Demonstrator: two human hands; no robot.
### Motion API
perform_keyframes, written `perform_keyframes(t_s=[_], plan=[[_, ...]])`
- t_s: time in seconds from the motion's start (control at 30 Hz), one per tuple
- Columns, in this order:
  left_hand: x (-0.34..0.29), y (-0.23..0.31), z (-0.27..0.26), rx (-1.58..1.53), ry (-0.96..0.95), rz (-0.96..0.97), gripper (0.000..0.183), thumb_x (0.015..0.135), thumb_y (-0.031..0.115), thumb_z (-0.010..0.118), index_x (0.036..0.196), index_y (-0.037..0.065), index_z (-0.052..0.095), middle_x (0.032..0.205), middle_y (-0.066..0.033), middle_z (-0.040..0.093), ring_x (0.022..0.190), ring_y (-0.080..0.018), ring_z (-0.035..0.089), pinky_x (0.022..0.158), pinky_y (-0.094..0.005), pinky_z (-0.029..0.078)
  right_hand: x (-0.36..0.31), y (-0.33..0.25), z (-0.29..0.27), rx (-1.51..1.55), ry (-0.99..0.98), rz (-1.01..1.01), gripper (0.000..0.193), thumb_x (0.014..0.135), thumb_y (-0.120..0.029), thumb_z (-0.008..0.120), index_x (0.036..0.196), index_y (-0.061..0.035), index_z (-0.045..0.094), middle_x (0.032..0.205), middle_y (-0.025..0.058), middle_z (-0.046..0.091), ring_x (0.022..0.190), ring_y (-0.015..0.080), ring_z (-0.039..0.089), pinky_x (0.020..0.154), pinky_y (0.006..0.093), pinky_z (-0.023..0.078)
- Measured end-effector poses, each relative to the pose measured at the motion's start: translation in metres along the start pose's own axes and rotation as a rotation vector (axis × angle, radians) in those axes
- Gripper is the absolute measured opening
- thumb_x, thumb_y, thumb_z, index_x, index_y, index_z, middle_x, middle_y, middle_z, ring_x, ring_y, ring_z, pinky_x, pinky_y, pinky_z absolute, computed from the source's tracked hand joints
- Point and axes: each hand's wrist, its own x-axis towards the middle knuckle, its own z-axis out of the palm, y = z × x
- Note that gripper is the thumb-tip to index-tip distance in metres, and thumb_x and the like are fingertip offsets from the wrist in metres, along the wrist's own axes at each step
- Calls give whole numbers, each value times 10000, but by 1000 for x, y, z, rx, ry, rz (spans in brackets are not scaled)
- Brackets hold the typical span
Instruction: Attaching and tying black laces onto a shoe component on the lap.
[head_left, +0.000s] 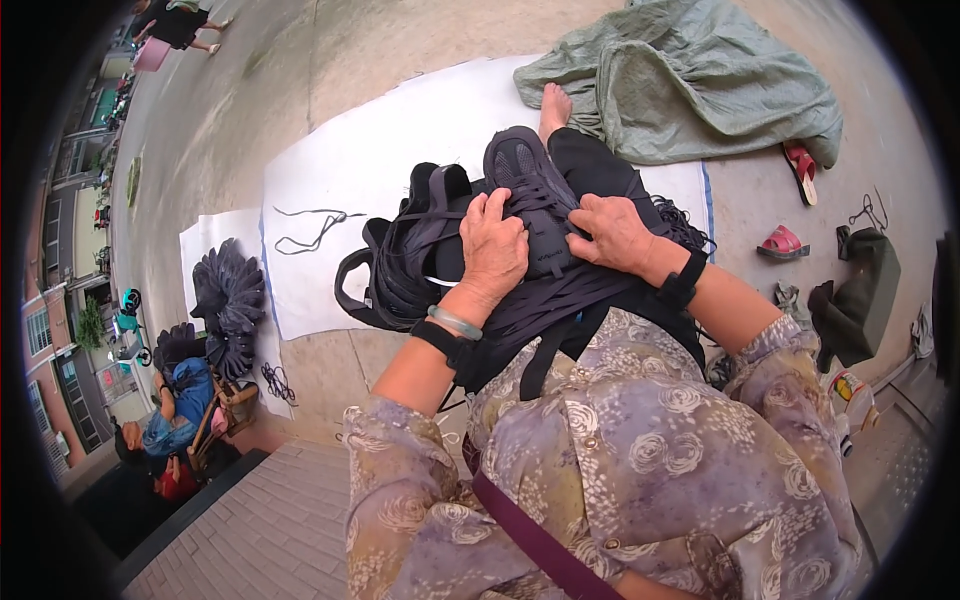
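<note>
A dark purple-grey sneaker upper [518, 160] lies across my lap, toe pointing away from me, laces crossing its front. My left hand [494, 243] is closed at the left edge of its lacing, fingertips bent against it. On the opposite edge, my right hand [612, 236] is closed in a pinch beside the eyelets. Whether either hand also has a lace end between its fingers is hidden. Between the hands shows the shoe's tongue [545, 245]. Left of it, a stack of similar dark uppers [400, 285] with loops rests on my legs.
A bundle of dark laces [683, 222] hangs by my right thigh. One loose lace [318, 228] lies on the white sheet [350, 150]. More uppers [230, 300] are heaped at left, near a seated person [185, 410]. Green cloth [690, 85] and red slippers [782, 243] lie right.
</note>
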Motion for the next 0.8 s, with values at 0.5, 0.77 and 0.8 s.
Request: perform_keyframes(t_s=[0.5, 0.77, 0.8], plan=[[-2, -2, 5, -56, 11, 1, 83, 752, 80, 594, 767, 1, 616, 1331, -202, 398, 1221, -464, 313, 1016, -547, 239, -1, 4, 3, 53, 66, -35, 200, 685, -226, 634, 695, -34, 580, 678, 120, 500, 630, 307, 552, 569, 396, 451], [0, -2, 9, 8, 28, 5, 78, 758, 86, 598, 774, 11, 610, 1329, -200, 400, 1216, -460, 319, 1011, -558, 236, 0, 4, 2, -6, -4, -13, 228, 709, -278, 617, 714, -50, 607, 717, 113, 536, 667, 297, 583, 609, 393, 482], [0, -1, 8, 7, 23, 4, 80, 760, 90, 600, 774, 11, 610, 1327, -202, 400, 1217, -460, 320, 1011, -558, 236, 0, 4, 2, -6, 1, -33, 229, 713, -281, 617, 711, -52, 606, 717, 112, 536, 664, 297, 582, 607, 392, 481]])
